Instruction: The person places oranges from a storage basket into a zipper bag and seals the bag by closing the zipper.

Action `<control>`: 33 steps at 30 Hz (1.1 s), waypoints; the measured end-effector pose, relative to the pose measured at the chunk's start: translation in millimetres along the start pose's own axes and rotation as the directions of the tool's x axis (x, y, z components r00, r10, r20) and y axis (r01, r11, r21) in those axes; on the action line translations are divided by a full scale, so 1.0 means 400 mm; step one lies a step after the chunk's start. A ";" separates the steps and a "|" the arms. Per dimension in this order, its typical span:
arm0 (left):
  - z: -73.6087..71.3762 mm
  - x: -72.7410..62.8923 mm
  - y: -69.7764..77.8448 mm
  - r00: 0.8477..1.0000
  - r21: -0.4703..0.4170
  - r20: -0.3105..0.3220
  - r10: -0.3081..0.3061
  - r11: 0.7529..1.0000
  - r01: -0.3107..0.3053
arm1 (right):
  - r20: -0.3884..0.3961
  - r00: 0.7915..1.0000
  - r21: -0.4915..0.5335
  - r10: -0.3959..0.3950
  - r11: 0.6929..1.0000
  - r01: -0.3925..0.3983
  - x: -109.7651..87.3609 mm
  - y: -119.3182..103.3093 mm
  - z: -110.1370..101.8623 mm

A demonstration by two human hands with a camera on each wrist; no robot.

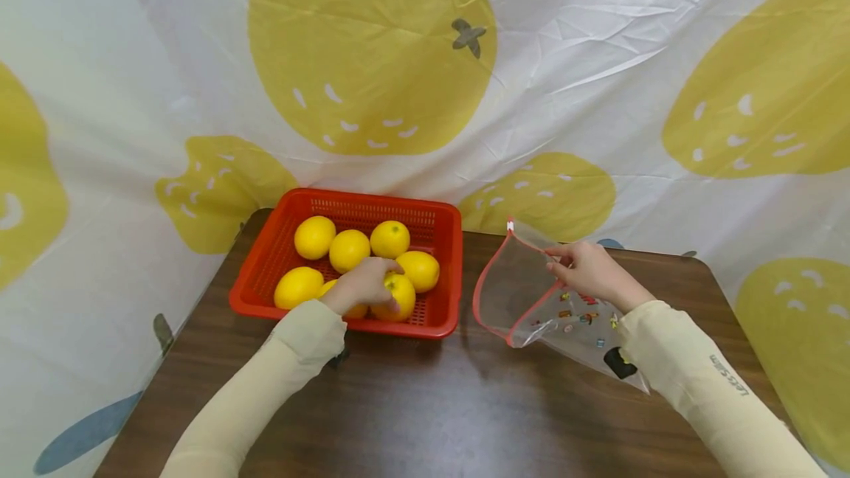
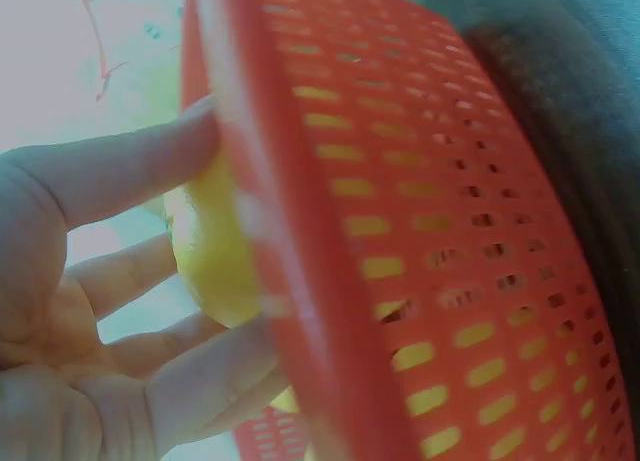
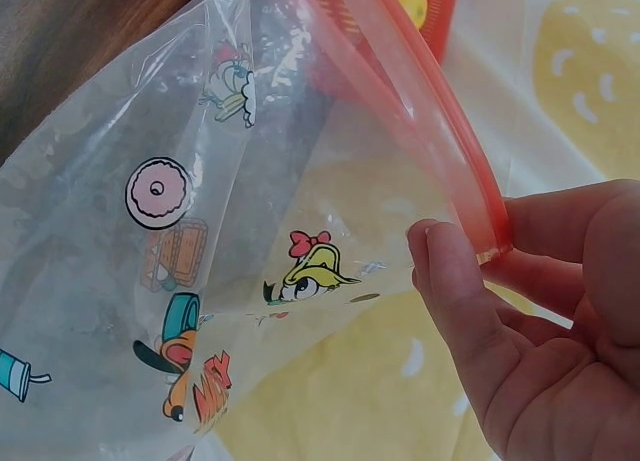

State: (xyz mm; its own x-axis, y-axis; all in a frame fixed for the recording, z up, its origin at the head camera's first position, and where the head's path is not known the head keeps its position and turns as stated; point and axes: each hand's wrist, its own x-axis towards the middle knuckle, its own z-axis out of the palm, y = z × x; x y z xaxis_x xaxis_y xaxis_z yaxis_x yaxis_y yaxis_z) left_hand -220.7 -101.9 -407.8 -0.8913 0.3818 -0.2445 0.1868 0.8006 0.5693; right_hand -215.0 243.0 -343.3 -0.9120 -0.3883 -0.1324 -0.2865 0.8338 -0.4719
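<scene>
In the head view, a red plastic basket holds several yellow lemons. My left hand reaches into its near side, with thumb and fingers around one lemon. The left wrist view shows that lemon between the thumb and fingers, partly hidden behind the basket's rim. To the right, my right hand pinches the red-edged mouth of a clear printed zipper bag. The bag's mouth gapes toward the basket. Close up, the right hand grips the red zip strip by its corner.
Both things are over a dark brown wooden table. A white cloth with yellow fruit prints hangs right behind the table and along its sides. A white slider sits at the bag's far corner.
</scene>
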 end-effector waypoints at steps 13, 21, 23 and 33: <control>-0.047 -0.020 0.014 0.994 -0.253 -0.107 -0.020 0.967 -0.007 | 0.005 1.000 0.026 0.009 1.000 -0.009 -0.002 0.001 0.004; -0.046 -0.015 0.043 0.994 -0.632 -0.073 -0.077 0.775 0.014 | 0.008 1.000 0.002 0.003 1.000 -0.003 0.002 -0.001 0.002; -0.040 -0.013 0.057 0.995 -0.726 -0.060 -0.081 0.688 0.012 | 0.010 1.000 -0.001 0.003 1.000 -0.003 0.002 -0.001 0.002; 0.001 0.003 0.124 0.996 -0.876 -0.080 -0.026 0.479 -0.057 | -0.014 1.000 -0.019 0.022 1.000 -0.022 0.004 0.000 0.005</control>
State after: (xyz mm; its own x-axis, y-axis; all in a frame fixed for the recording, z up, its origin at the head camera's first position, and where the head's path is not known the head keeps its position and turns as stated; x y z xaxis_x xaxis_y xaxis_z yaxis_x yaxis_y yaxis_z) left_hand -212.5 -61.5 -380.0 -0.9260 0.3226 -0.1961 -0.2212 -0.0426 0.9743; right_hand -215.8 241.4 -345.3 -0.9221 -0.3645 -0.1301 -0.2721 0.8496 -0.4518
